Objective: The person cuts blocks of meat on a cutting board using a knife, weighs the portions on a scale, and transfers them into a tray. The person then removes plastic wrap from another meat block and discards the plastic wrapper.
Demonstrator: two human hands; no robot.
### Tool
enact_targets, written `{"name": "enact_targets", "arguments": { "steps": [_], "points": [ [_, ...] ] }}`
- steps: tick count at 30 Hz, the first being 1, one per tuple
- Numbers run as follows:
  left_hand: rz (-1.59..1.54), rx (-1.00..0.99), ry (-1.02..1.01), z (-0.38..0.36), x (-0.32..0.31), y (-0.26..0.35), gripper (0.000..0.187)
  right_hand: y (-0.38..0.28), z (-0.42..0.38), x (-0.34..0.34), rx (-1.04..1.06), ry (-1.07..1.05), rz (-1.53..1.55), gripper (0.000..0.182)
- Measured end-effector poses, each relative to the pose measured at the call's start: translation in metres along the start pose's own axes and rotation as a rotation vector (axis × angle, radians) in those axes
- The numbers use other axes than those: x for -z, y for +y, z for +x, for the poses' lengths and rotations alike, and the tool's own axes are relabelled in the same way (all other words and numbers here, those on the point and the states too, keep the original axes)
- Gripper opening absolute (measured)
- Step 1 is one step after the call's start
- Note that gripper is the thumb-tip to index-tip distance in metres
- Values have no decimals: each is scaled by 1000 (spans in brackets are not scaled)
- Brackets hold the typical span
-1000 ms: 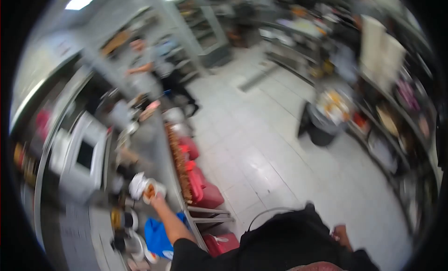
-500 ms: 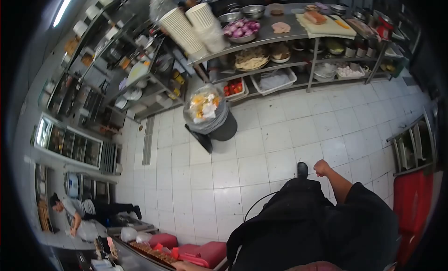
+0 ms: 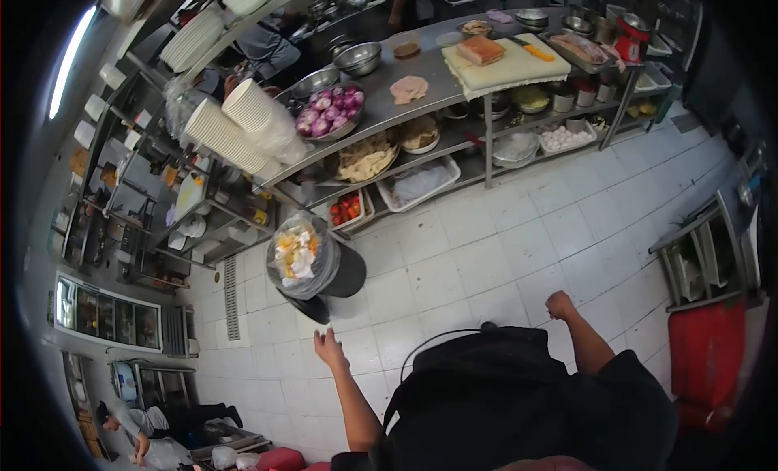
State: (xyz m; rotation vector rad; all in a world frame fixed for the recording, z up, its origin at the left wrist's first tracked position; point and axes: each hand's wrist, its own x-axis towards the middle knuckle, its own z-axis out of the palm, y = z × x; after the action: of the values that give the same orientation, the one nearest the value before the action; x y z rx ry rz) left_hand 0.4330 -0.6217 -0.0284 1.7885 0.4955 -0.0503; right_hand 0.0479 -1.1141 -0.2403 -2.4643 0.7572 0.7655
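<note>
My left hand (image 3: 330,349) is held out over the tiled floor with its fingers apart and nothing in them. It is nearest to the black bin (image 3: 344,270), whose clear liner (image 3: 312,289) holds orange and white scraps, and does not touch it. My right hand (image 3: 558,305) hangs over the floor to the right, curled into a fist with nothing visible in it. On the steel counter (image 3: 381,90) stand a bowl of purple onions (image 3: 331,113), stacked white tubs (image 3: 231,134), and a pale board (image 3: 506,70) with a block of orange-pink food (image 3: 480,51).
Under the counter, a lower shelf (image 3: 312,175) carries food trays. A rack (image 3: 701,256) stands at the right above a red container (image 3: 707,349). At the lower left, a co-worker (image 3: 134,421) bends over a work surface. Other people are partly visible behind the counter.
My left hand has come away from the tray and red items at the bottom and is now out over the floor. The counter and bin appear closer and further left.
</note>
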Motion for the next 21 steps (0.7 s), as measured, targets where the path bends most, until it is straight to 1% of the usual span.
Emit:
{"name": "enact_targets", "arguments": {
  "steps": [1, 2, 3, 4, 5, 6, 8, 10, 11, 12, 13, 14, 15, 16, 18, 19, 20, 21],
  "points": [
    [40, -11, -74, -6, -30, 17, 61, 2, 11, 18, -15, 37, 83, 29],
    [36, -10, -88, 2, -58, 19, 61, -10, 12, 50, -133, 94, 347, 28],
    [114, -116, -166, 16, -86, 15, 59, -33, 2, 89, -252, 151, 613, 26],
    [190, -227, -245, 26, -113, 17, 56, -43, 5, 112, -266, 160, 619, 26],
    [189, -232, -266, 30, -141, 26, 56, -49, 10, 132, -274, 230, 722, 22],
    [143, -269, -311, 33, -170, 34, 56, -51, 16, 147, -280, 303, 824, 22],
    [87, -309, -373, 38, -227, 55, 55, -53, 33, 169, -267, 360, 839, 23],
    [278, -388, -476, 35, -275, 87, 53, -42, 55, 185, -252, 412, 852, 24],
    [188, -407, -529, 27, -298, 105, 55, -30, 69, 186, -240, 445, 766, 25],
    [193, -404, -548, 28, -321, 118, 55, -26, 74, 190, -232, 472, 681, 26],
    [159, -409, -608, 30, -347, 131, 55, -22, 77, 195, -251, 481, 684, 26],
    [120, -415, -669, 31, -374, 147, 56, -20, 72, 207, -309, 464, 743, 26],
    [176, -472, -750, 35, -401, 165, 56, -17, 66, 219, -366, 445, 799, 27],
    [139, -514, -794, 34, -430, 180, 56, -12, 63, 225, -383, 450, 797, 27],
    [89, -631, -873, 21, -491, 226, 55, -4, 62, 237, -476, 464, 981, 33],
    [178, -678, -944, 16, -520, 253, 55, 0, 60, 242, -502, 494, 988, 33],
    [171, -747, -940, 8, -546, 274, 55, 2, 60, 244, -510, 476, 996, 33],
    [161, -816, -933, -3, -573, 292, 55, 6, 63, 250, -518, 520, 1011, 32]
  ]
}}
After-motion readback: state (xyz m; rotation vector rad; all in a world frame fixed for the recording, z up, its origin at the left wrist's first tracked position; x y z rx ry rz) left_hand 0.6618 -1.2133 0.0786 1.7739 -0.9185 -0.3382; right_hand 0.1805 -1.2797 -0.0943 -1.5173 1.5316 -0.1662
